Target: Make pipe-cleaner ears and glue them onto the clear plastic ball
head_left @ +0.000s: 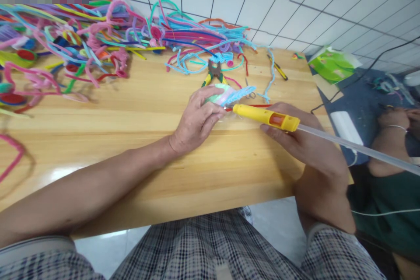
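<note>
My left hand (201, 118) is closed on a small pipe cleaner piece in pale green, lilac and light blue (226, 95), its fingers wrapped over the left part. In my right hand (295, 135) is a yellow hot glue gun (256, 114), with a long translucent glue stick (357, 148) running out of its back end. The gun's nozzle points left and is at the lower edge of the piece, close to my left fingertips. Whether the nozzle touches it, I cannot tell. Just beyond my left hand lie pliers (215, 72) with yellow and green handles.
Heaps of colourful pipe cleaners (203, 35) cover the table's back and left. A yellow cutter knife (278, 69) and a light blue pipe cleaner (271, 74) lie back right. Past the right edge are a green packet (333, 64), a black cable and another person's arm (392, 140).
</note>
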Available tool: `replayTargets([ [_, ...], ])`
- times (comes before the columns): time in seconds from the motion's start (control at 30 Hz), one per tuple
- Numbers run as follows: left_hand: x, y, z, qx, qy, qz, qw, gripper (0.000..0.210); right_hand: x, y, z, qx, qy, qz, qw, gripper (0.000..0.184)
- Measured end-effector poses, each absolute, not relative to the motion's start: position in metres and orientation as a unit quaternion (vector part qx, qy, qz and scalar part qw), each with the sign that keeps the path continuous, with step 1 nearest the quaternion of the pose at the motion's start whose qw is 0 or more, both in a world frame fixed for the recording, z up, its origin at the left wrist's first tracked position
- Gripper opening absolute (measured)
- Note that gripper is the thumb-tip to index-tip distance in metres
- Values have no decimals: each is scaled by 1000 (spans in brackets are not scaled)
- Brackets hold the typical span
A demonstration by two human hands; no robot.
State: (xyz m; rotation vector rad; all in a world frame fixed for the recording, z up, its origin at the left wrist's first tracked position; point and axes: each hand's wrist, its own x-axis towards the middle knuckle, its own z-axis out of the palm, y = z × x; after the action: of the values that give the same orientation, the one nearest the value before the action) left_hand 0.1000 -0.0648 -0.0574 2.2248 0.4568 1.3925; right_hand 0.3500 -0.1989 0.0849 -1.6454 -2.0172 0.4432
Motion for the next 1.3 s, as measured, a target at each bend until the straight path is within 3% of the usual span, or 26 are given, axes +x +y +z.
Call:
replayTargets([
  [0.23,101,-65,-59,805,155,524,230,12,350,-200,85,-606,-745,155,232,6],
  [0.6,100,-65,-56,824,194,487,217,25,351,-201,82,-609,-743,138,242,19],
  [0.87,102,-64,-60,809,157,524,216,11,351,-201,82,-611,-740,152,237,20],
  [1.13,101,-64,-58,819,178,500,219,19,349,-202,82,-622,-719,175,257,23],
  [1.3,101,-64,-59,814,165,514,216,14,352,-202,80,-613,-737,138,250,17],
])
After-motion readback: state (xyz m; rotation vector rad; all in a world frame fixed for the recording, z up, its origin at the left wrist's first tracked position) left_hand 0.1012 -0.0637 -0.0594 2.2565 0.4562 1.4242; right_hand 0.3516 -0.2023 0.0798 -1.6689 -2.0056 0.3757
